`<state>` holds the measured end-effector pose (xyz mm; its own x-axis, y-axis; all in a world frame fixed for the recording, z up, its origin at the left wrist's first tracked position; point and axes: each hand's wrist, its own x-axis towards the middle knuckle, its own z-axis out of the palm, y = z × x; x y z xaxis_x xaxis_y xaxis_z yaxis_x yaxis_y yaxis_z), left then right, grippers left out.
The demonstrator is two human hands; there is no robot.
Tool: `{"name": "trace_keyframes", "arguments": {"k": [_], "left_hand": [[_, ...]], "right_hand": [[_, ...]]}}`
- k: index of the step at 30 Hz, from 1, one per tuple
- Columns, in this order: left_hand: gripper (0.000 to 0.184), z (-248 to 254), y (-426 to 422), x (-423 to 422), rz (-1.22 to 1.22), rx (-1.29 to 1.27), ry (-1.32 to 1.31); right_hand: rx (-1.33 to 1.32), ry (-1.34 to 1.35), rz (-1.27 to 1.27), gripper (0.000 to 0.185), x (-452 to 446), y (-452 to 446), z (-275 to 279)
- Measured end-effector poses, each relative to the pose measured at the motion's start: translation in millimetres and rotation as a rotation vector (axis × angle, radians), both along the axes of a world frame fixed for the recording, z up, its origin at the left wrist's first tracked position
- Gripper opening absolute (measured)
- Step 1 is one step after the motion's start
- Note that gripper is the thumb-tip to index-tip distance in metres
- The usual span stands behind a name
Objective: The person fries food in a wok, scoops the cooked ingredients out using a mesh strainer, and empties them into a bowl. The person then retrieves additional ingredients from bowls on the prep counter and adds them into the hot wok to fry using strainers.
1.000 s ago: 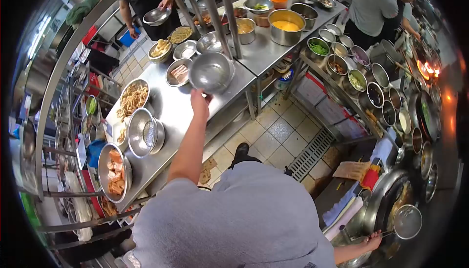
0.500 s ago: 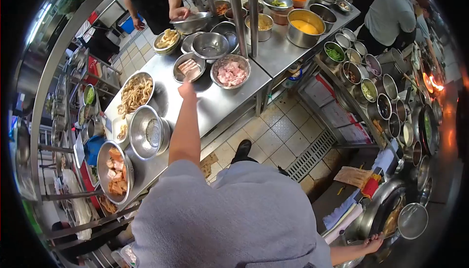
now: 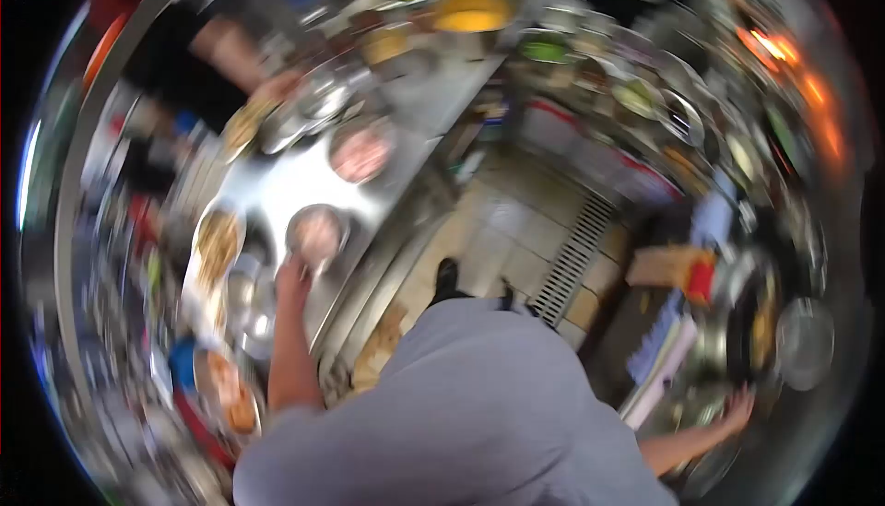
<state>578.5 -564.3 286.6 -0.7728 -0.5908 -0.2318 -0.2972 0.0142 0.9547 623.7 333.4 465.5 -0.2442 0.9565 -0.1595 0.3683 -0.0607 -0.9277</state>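
Note:
My left hand (image 3: pixel 295 276) is closed on the near rim of a metal bowl (image 3: pixel 343 229). Pale pink meat slices (image 3: pixel 319 231) lie in it, blurred by motion. The bowl is over the steel table near its front edge, apart from a second bowl of pink meat (image 3: pixel 360 150) farther back. On the far right, my right hand (image 3: pixel 739 409) is by the stove, its fingers seemingly stretched out. A round mesh strainer (image 3: pixel 805 345) is just beyond it, beside a dark wok (image 3: pixel 751 322). Smear hides whether the hand touches the strainer's handle.
Stacked metal bowls (image 3: pixel 249 299), an orange-pink meat bowl (image 3: pixel 228 391) and a plate of brownish strips (image 3: pixel 218 243) stand on the left. Another person's arm (image 3: pixel 230 54) reaches in at the back. Flames (image 3: pixel 774 45) burn at the far right. A floor drain grate (image 3: pixel 572 257) crosses the tiles.
My left hand has taken hold of the meat bowl and drawn it toward me, away from the other bowls. The view has swung and blurred. My right hand's fingers look more extended.

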Motion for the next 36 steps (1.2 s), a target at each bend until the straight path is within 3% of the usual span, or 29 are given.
{"name": "trace_keyframes", "arguments": {"k": [1, 2, 4, 5, 6, 8, 12, 13, 15, 19, 21, 27, 31, 32, 36], "left_hand": [[0.008, 35, 40, -3, 0.299, 0.561, -0.07], [0.003, 52, 75, -11, 0.299, 0.544, -0.184], [0.012, 26, 98, -29, -0.022, 0.564, -0.315], [0.019, 60, 170, -56, -0.05, 0.585, -0.294], [0.02, 47, 191, -78, -0.255, 0.593, -0.366], [0.022, 43, 240, -113, -0.55, 0.571, -0.406], [0.012, 65, 356, -182, -0.9, 0.465, -0.362], [0.007, 66, 375, -197, -0.966, 0.415, -0.341], [0.004, 84, 416, -215, -1.01, 0.442, -0.337], [0.003, 96, 474, -238, -1.141, 0.397, -0.339], [0.003, 91, 497, -245, -1.182, 0.401, -0.346], [0.01, 73, 543, -258, -1.312, 0.476, -0.417], [0.009, 54, 561, -273, -1.317, 0.541, -0.515], [0.009, 50, 566, -278, -1.359, 0.557, -0.534], [0.012, 50, 590, -295, -1.547, 0.599, -0.586]], "right_hand": [[-0.022, 0.107, 0.034, 0.041, 4, -5, 3], [-0.048, 0.125, 0.099, 0.038, 1, -22, 20], [0.041, 0.188, -0.05, 0.032, -1, -34, 34], [0.073, 0.216, -0.101, 0.031, 3, -35, 42], [0.018, 0.572, 0.027, 0.029, 25, 0, 12], [-0.056, 0.69, 0.001, 0.025, 24, 30, -8], [0.062, 0.284, -0.208, 0.024, 30, 36, -6], [0.063, 0.296, -0.22, 0.024, 47, 36, -6], [0.393, -0.316, -0.116, 0.024, 74, 19, 14], [0.326, -0.49, -0.067, 0.026, 90, -10, 56], [0.582, -0.676, -0.011, 0.025, 79, -1, 45], [0.46, -0.561, -0.05, 0.031, 22, 14, 21], [0.544, -0.479, -0.354, 0.026, -7, 17, 1], [0.493, -0.577, -0.332, 0.026, -17, 35, -12], [0.393, -0.521, -0.552, 0.022, -51, 47, -37]]}}
